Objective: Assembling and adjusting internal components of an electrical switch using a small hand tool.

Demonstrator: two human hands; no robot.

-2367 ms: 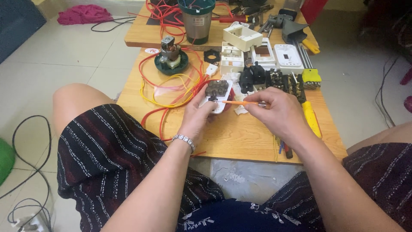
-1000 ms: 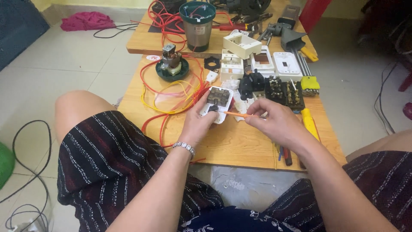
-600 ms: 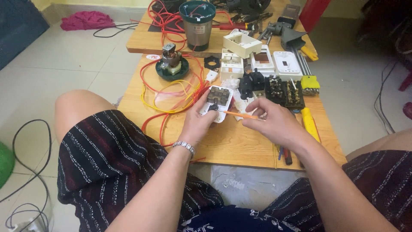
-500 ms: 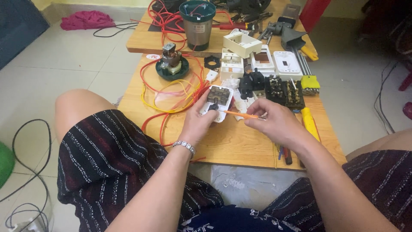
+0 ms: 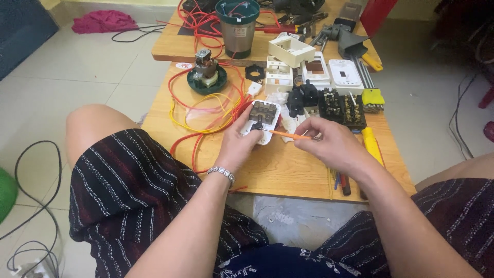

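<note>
Head view: left hand (image 5: 237,146) grips socket (image 5: 263,119) mid-table (image 5: 288,170).

The floor (image 5: 77,67) is laid with pale square tiles, evenly lit. Two low wooden boards stand end to end: the near table (image 5: 288,170) and a second table (image 5: 170,49) beyond it. A pink cloth (image 5: 100,21) lies on the tiles at upper left, just beside a black cable (image 5: 136,32). Another black cable (image 5: 31,201) loops at lower left.
</note>
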